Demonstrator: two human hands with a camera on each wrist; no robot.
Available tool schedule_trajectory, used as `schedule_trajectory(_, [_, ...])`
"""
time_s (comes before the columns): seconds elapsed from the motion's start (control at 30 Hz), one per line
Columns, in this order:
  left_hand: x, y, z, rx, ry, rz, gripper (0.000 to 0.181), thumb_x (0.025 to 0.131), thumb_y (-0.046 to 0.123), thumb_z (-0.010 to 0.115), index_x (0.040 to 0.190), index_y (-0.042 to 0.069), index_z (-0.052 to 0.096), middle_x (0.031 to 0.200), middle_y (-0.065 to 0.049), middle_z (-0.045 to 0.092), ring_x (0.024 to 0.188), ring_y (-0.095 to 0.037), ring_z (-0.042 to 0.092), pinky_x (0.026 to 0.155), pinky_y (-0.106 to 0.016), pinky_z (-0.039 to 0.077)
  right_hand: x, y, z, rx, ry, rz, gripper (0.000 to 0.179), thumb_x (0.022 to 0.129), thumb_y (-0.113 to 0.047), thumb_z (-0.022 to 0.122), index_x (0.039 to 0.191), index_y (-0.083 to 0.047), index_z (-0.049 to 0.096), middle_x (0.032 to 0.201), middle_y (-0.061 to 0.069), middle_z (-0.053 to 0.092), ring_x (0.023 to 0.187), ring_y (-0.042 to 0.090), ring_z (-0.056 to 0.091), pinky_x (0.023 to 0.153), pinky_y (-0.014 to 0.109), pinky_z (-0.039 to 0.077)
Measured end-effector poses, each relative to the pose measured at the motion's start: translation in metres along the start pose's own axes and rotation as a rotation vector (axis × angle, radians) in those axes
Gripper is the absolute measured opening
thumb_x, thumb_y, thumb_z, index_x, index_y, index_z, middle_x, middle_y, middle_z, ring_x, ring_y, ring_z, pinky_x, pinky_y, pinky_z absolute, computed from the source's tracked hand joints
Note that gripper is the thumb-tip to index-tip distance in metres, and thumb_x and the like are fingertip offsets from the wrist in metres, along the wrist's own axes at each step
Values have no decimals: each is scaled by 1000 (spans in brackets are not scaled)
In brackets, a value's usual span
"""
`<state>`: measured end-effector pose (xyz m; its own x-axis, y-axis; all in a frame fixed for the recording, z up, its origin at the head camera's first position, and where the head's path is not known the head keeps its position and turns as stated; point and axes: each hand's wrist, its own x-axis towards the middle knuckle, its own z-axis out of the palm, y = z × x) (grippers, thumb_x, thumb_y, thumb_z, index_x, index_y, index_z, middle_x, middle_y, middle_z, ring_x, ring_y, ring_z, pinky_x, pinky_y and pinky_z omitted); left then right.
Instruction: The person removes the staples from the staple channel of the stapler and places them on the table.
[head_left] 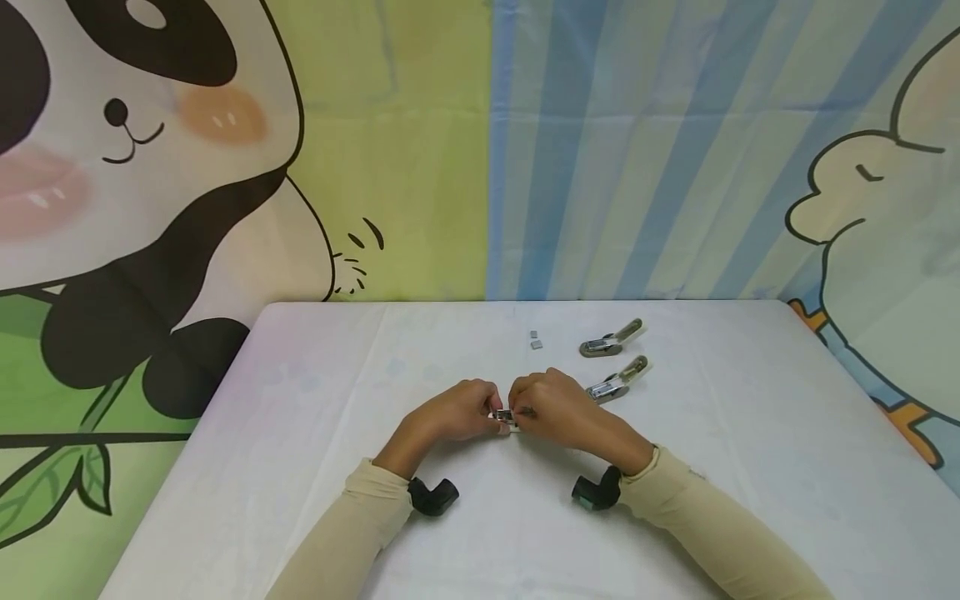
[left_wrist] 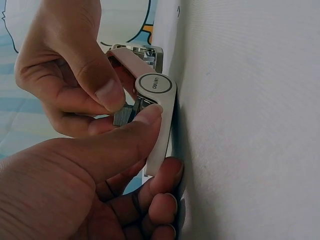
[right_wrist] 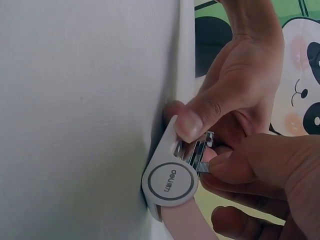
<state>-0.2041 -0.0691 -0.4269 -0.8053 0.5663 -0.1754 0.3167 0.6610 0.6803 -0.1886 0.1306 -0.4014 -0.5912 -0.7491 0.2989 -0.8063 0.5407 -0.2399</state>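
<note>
white stapler point(head_left: 507, 416) at the middle of the white table point(head_left: 750, 467), held between both hands, largely hidden from the head view. seen close from the wrist views: white curved body with a round grey-ringed logo disc point(right_wrist: 170, 183), metal magazine showing at the opening, resting against the tablecloth. small grey strip of staples point(left_wrist: 123, 116) pinched at the metal opening, touching the stapler.

left hand point(head_left: 457, 410) grasping the stapler, thumb point(right_wrist: 192, 120) pressed on the white upper arm, fingers curled beneath the body against the cloth. right hand point(head_left: 551, 407) clenched on the strip of staples, held between thumb point(left_wrist: 102, 90) and forefinger, remaining fingers curled. hands touching each other over the stapler.

just beyond the right hand, second stapler point(head_left: 617, 382) lying on the table, metal parts showing. further back, third stapler point(head_left: 611, 340) lying near it, apart. two small grey staple blocks point(head_left: 536, 339) left of the third stapler, close together.

beige sleeves point(head_left: 360, 517) on both forearms, a black wrist camera point(head_left: 433, 495) under each wrist. behind the table, cartoon backdrop: panda point(head_left: 135, 167) on green at left, blue stripes point(head_left: 637, 150) at centre and right.
</note>
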Motion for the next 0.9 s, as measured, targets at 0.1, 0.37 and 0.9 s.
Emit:
schedule_trajectory(0.1, [0,0,-1,-2,3,-3,19,85,22,77,86,13,60,76,0,56,69,-14,48,61,-29,39,2,2,-2,21,21,-5,19,78,0,70,67,-15,72,85,-5,69,71,8,59,63,32,37])
schedule_trajectory(0.37, [1,-1,2,-11,-14,0,20,84,21,77,89,12,61,75,0,56,65,-13,48,58,-29,39,-3,21,-12,137,84,74,10,83,-2,69,78,-8,76,89,0,71,63,4,56,57,26,44])
schedule_trajectory(0.9, [0,-3,0,-16,-6,11,19,84,22,78,89,14,61,75,1,56,67,-12,48,61,-28,40,14,88,-22,213,-97,94,8,86,-2,69,86,-3,77,95,5,71,81,17,63,70,36,51])
